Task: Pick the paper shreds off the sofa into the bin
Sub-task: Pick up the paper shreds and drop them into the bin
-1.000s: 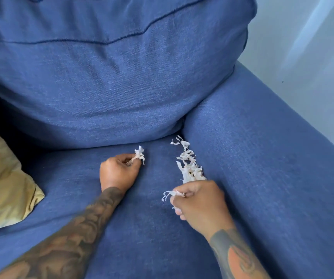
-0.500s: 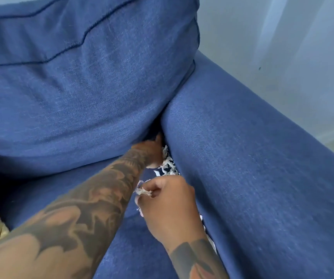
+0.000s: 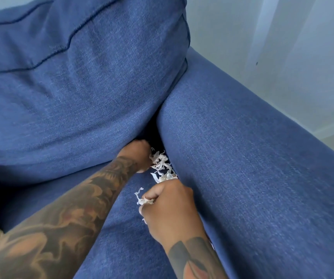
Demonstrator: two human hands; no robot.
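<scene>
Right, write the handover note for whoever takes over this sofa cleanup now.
Left hand: at the pile of paper shreds in the crease between seat and armrest; its fingers are hidden, so its grip is unclear.
Right hand: fingers curled round a small clump of shreds.
Done: some shreds gathered in hand.
Left: clear the crease pile and drop everything in the bin, which is out of view.

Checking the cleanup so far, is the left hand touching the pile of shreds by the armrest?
Touching. The head view shows the left hand curled against the shred pile at the armrest, with white strips meeting its fingers and no gap.
</scene>
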